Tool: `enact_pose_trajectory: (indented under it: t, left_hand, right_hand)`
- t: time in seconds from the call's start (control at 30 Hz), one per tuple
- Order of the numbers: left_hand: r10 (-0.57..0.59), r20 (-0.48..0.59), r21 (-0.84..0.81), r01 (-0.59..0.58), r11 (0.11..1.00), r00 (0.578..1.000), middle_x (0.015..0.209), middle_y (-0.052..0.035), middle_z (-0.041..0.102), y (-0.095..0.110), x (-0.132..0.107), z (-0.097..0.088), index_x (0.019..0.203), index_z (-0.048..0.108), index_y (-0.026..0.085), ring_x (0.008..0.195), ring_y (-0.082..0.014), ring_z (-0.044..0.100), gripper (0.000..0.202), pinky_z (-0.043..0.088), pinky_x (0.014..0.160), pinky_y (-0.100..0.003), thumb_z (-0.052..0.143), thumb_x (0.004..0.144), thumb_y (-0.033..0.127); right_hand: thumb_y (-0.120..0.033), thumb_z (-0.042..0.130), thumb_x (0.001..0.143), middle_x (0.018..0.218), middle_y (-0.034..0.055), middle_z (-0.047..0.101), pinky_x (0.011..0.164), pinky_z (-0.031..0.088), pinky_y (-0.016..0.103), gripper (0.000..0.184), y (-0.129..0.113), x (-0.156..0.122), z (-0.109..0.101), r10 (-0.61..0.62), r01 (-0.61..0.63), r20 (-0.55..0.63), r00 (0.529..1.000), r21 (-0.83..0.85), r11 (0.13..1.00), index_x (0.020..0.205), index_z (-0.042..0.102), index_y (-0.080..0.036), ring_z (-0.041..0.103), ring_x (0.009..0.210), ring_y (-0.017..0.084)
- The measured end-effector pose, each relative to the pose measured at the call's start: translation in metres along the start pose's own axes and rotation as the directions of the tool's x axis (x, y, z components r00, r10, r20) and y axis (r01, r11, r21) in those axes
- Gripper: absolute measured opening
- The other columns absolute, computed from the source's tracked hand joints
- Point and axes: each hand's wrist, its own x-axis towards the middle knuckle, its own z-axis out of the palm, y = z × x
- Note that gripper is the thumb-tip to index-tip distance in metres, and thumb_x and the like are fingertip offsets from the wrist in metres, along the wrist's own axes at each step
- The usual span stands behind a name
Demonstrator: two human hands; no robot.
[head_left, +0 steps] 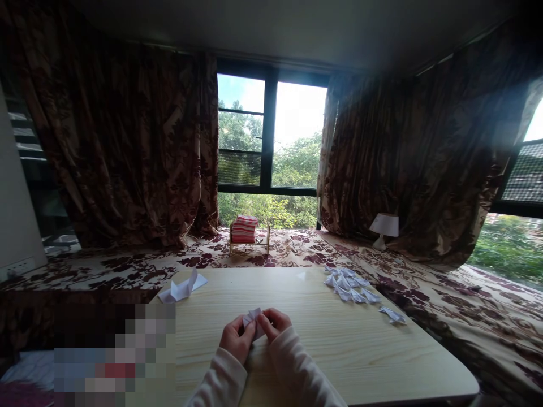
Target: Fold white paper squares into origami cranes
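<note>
Between my two hands is a small piece of folded white paper (253, 317), held just above the wooden table (339, 362). My left hand (236, 338) pinches it from the left, thumb on top. From the right, my right hand (275, 323) grips its edge between thumb and fingers. Part of the paper is hidden behind the fingers. A pile of folded paper pieces (350, 284) lies at the table's far right, with another folded piece (392, 316) a little nearer. At the far left corner sits some partly folded white paper (183, 288).
Past the table's far edge runs a ledge with floral cloth (297, 257). A small rack (249, 244) holding striped red-and-white cloths (244, 229) stands on it, and a lamp (385, 226) is to the right. Heavy curtains (139, 147) flank the window. The lower left is pixelated.
</note>
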Motion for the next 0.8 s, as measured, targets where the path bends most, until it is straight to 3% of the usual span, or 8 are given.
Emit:
enact_pose_trajectory:
  t: [0.8]
  left_hand:
    - [0.02, -0.007, 0.012, -0.02, 1.0, 1.0, 0.051, 0.0016, 0.055, 0.0006, 0.0, 0.0005, 0.061, 0.06, 0.014, 0.052, -0.013, 0.049, 0.025, 0.038, 0.05, -0.021, 0.058, 0.066, 0.038]
  right_hand:
    - [-0.042, 0.061, 0.068, 0.05, -0.0005, 0.052, 0.044, 0.035, 0.021, 0.03, 0.0055, 0.0021, -0.001, 0.02, -0.021, 0.007, 1.0, 0.023, 1.0, 0.059, 0.061, -0.013, 0.044, 0.047, 0.01]
